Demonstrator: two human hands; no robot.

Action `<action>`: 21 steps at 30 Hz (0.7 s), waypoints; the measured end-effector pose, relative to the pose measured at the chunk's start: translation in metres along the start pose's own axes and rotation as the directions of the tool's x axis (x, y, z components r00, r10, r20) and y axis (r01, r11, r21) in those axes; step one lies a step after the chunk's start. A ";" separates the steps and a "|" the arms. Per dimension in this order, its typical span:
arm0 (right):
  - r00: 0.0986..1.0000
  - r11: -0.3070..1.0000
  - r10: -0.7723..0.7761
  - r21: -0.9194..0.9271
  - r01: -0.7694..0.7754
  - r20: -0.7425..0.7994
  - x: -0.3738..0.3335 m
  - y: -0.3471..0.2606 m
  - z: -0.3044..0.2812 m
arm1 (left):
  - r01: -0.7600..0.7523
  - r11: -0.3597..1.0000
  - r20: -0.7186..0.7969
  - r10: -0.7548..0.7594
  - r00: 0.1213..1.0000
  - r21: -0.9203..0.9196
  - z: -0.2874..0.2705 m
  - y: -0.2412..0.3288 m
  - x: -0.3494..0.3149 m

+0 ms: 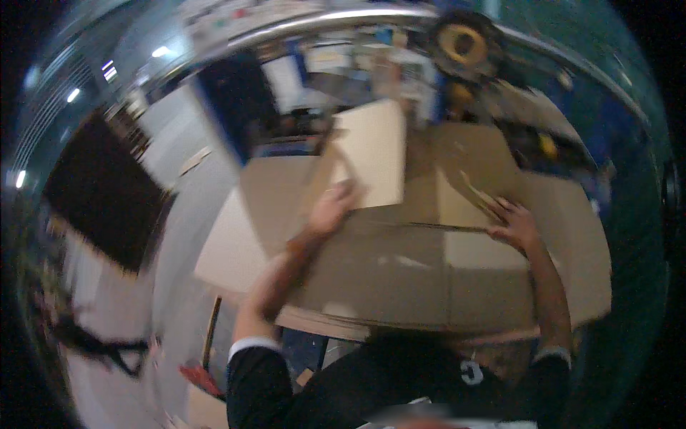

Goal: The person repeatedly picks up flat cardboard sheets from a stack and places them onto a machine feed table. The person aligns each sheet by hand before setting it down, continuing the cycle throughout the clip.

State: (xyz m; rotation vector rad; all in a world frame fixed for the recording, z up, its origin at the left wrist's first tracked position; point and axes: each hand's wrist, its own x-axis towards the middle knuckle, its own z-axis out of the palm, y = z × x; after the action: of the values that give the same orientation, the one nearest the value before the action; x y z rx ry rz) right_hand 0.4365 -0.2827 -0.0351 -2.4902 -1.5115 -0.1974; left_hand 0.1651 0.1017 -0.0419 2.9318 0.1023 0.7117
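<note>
The left hand (332, 207) is pinching the pale panel (375, 154) near its lower left edge, presumably steadying it over the spread cardboard (379, 272); the right hand (516, 223) is touching or nearing a thin strip (482, 197), blur hiding whether it is gripping

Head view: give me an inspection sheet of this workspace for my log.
Surface: brown cardboard, spread in front of the person.
Job's things: pale sheet at the left hand; thin strip at the right hand.
Clutter: mixed items beyond the cardboard, blurred; dark round thing with a yellow ring.
Hands: both bare; grips too blurred to judge.
Cables: nothing seen.
Surroundings: grey floor, dark panel at left, metal rail.
</note>
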 end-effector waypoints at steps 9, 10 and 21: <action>0.950 0.987 -0.075 -0.156 0.029 -0.302 0.035 0.053 0.038 | 0.599 0.749 -0.333 -0.508 0.794 0.285 0.027 0.006 0.022; 0.971 0.982 0.015 -0.181 -0.060 -0.239 0.031 0.051 0.037 | 0.614 0.747 -0.404 -0.494 0.770 0.257 0.014 0.016 0.002; 0.971 0.983 0.151 -0.074 -0.167 -0.188 -0.010 0.017 0.018 | 0.765 0.249 -0.350 -0.936 0.033 -0.594 -0.040 0.035 -0.207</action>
State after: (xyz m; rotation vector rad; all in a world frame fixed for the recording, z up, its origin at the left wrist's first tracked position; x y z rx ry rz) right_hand 0.4471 -0.2939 -0.0566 -2.5671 -1.2510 -0.4602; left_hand -0.0351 0.0522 -0.0957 1.5365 1.5959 1.2635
